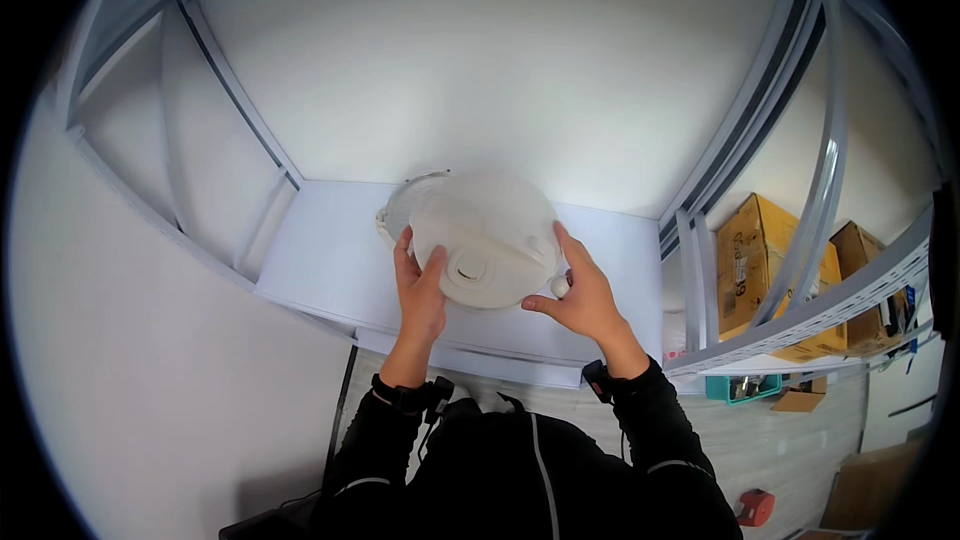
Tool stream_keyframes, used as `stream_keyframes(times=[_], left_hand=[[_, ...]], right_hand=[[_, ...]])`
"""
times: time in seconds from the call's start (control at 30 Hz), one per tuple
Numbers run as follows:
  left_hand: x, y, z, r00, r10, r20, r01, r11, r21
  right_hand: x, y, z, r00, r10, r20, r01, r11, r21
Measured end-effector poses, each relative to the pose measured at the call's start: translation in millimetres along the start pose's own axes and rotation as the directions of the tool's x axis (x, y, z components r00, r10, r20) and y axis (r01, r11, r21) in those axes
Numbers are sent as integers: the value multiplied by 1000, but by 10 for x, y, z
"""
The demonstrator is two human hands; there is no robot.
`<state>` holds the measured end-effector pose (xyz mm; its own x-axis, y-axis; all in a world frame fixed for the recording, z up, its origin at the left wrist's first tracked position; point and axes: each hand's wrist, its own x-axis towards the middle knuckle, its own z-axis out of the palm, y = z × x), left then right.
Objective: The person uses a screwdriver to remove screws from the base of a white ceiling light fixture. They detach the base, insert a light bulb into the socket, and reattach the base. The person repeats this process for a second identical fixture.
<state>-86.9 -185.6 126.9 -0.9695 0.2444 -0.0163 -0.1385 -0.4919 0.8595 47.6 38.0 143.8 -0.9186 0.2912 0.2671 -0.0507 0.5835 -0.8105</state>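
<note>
A white, slightly translucent round cover (487, 215) is held between my two hands above a white tabletop (330, 265). It is tilted, and a ring-shaped fitting with a dark slot shows on its near part. My left hand (422, 292) grips the left edge, thumb on the front face. At the right edge, my right hand (583, 298) holds it with the fingers along the rim and the thumb low. A small white knob (559, 286) shows beside the right thumb; whether it is attached cannot be told. Partly hidden behind the cover lies a round white-rimmed piece (401, 205).
White-grey frame posts (235, 90) stand on both sides, with a pale wall (480, 60) behind the tabletop. To the right are yellow-brown cardboard boxes (745, 260) and a teal tray (743, 390). A red object (756, 507) lies on the floor.
</note>
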Motion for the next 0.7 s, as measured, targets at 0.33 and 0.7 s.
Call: stream_keyframes(times=[0.33, 0.7], left_hand=[[587, -120, -623, 982, 185, 37, -186, 915, 359], [1012, -213, -915, 989, 134, 69, -150, 842, 518]], right_hand=[[756, 174, 529, 978, 105, 181, -153, 949, 276], [1218, 635, 986, 981, 17, 191, -71, 958, 278]])
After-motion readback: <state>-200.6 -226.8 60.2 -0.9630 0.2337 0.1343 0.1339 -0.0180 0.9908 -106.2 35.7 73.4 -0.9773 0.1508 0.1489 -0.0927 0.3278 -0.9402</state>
